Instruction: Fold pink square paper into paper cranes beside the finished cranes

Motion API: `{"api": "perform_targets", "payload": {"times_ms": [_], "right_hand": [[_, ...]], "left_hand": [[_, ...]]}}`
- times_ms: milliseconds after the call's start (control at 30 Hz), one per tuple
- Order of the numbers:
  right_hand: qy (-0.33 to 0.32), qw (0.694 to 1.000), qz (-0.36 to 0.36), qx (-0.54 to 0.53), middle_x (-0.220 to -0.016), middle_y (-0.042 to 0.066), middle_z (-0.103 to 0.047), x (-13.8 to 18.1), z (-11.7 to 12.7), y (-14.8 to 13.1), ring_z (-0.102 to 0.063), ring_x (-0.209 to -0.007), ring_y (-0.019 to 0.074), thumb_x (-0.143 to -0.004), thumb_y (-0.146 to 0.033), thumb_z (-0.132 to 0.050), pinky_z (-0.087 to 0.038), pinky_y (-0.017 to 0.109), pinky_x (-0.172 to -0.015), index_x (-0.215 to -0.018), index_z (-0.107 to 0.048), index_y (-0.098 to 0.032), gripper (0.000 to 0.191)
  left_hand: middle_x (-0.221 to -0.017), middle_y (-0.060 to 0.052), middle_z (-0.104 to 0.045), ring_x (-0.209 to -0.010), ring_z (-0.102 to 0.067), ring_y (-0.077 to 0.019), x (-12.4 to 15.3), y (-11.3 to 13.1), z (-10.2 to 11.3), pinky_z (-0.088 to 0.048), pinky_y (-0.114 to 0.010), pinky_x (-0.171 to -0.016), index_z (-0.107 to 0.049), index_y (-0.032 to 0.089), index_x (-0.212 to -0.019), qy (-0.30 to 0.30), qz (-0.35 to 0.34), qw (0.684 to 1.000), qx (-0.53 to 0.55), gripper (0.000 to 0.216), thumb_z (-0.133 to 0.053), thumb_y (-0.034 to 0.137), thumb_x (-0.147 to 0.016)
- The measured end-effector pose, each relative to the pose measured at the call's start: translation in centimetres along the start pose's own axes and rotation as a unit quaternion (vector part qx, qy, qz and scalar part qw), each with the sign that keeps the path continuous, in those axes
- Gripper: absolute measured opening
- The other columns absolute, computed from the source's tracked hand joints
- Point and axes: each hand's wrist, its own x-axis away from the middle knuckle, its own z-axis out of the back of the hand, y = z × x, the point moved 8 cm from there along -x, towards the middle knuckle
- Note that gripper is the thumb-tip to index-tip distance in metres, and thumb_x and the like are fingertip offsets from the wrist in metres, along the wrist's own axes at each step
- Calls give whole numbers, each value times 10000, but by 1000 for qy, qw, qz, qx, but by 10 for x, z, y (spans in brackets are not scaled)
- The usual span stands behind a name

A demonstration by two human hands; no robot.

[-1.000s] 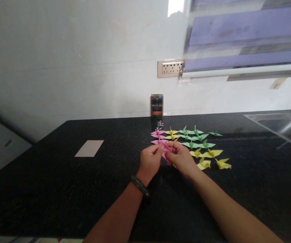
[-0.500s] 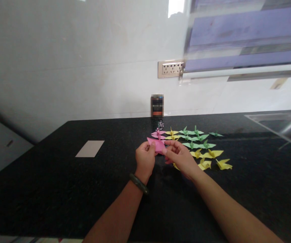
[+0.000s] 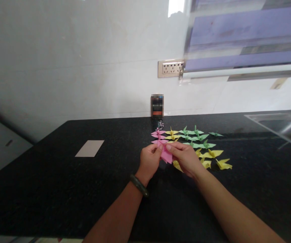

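Observation:
A folded piece of pink origami paper (image 3: 167,156) is held above the dark counter between both hands. My left hand (image 3: 149,160) pinches its left side, with the thumb on top. From the right, my right hand (image 3: 185,156) grips the other side between thumb and fingers. Just beyond the hands lie pink paper cranes (image 3: 157,133), partly covered by the paper and fingers. Yellow paper cranes (image 3: 212,154) and green paper cranes (image 3: 206,144) stand in rows behind and to the right of my right hand.
A pale square of paper (image 3: 89,149) lies on the black counter (image 3: 46,189) at left. A phone-like object (image 3: 157,106), its face blurred, leans on the wall behind the cranes. A metal sink (image 3: 284,125) is at far right, and a socket panel (image 3: 171,69) is on the wall.
The pink paper has turned, so a pointed end now hangs toward me at lower right. My left hand has shifted right, and both hands are closer together.

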Motion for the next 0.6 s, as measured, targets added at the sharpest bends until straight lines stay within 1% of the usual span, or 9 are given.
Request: {"api": "perform_targets", "payload": {"times_ms": [100, 167, 233, 300, 433, 500, 600], "right_hand": [[-4, 996, -47, -76, -569, 9, -587, 1, -4, 9, -479, -462, 82, -641, -424, -671, -414, 207, -426, -754, -688, -146, 301], [-13, 994, -61, -93, -593, 14, -608, 1, -6, 12, -498, -468, 86, -621, -419, -687, -432, 212, -434, -773, -683, -150, 309], [-22, 994, -66, -87, -643, 22, -636, 1, -7, 14, -524, -487, 91, -584, -390, -721, -441, 214, -449, -774, -679, -152, 307], [-23, 995, -64, -74, -651, 21, -647, 1, -7, 15, -532, -486, 93, -570, -371, -731, -437, 215, -452, -761, -675, -153, 295], [10, 998, -31, -48, -589, -3, -633, 0, -4, 14, -515, -462, 85, -574, -338, -730, -406, 212, -451, -710, -655, -151, 243], [27, 999, -12, -26, -564, -10, -621, -1, -2, 14, -499, -449, 81, -577, -332, -727, -384, 208, -443, -686, -643, -144, 233], [36, 999, 0, -7, -530, -17, -596, -2, 0, 15, -468, -427, 72, -587, -338, -721, -350, 200, -419, -672, -633, -133, 239]], "left_hand": [[-604, -14, -578, -531, -507, -117, 0, 2, -1, -403, -218, -485, -654, 117, -716, 4, 9, 999, 35, 271, -568, 374, -717], [-600, -12, -578, -528, -509, -117, 0, 2, 0, -405, -218, -481, -655, 116, -724, 10, 14, 999, 49, 263, -581, 368, -706], [-595, -10, -580, -521, -508, -116, 1, 2, 1, -406, -218, -478, -652, 117, -727, 16, 17, 999, 50, 255, -586, 362, -701], [-578, -7, -575, -505, -501, -112, 1, 3, 2, -402, -216, -468, -645, 118, -699, 20, 14, 999, 37, 248, -585, 358, -701], [-541, -3, -560, -468, -485, -106, 1, 2, 3, -393, -214, -444, -623, 124, -628, 23, 13, 1000, 14, 249, -574, 355, -708], [-535, -4, -556, -468, -489, -108, 1, 1, 3, -392, -216, -449, -620, 127, -620, 19, 8, 1000, 5, 263, -562, 363, -721], [-529, -5, -543, -479, -494, -111, 1, 1, 2, -392, -219, -463, -616, 129, -617, 16, -4, 1000, 0, 310, -532, 396, -748]]}}
